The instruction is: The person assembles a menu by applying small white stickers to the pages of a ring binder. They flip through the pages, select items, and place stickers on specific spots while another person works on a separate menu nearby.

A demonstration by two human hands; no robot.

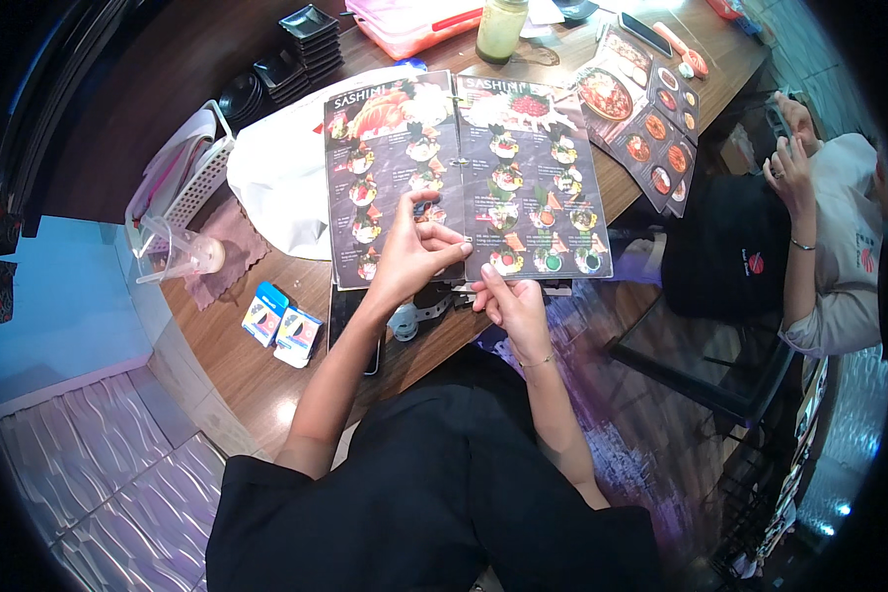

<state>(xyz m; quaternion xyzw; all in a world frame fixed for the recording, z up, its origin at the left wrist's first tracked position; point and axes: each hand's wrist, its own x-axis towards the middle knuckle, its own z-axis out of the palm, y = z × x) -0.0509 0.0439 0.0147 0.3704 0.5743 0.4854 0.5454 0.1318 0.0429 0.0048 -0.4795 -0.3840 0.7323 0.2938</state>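
Observation:
A ring-bound menu (395,158) with dark pages and pictures of dishes lies spread at the table's front edge. Over its left page is my left hand (414,252), thumb and forefinger pinched together beside the spine; a tiny bit shows at their tips, too small to name. At the bottom edge, just right of the spine, my right hand (515,314) is closed, its thumb over the page and its curled fingers below. Beneath the menu's lower edge are dark flat items and a small white round object (403,324), partly covered by my left forearm.
To the left are an opened small box (279,326), a clear plastic cup (183,255), a white basket (202,183) and a white bag (276,187). Black dishes (311,44), a jar (501,30), another menu (651,118) and a phone (645,34) stand farther back. A person (819,217) sits at the right.

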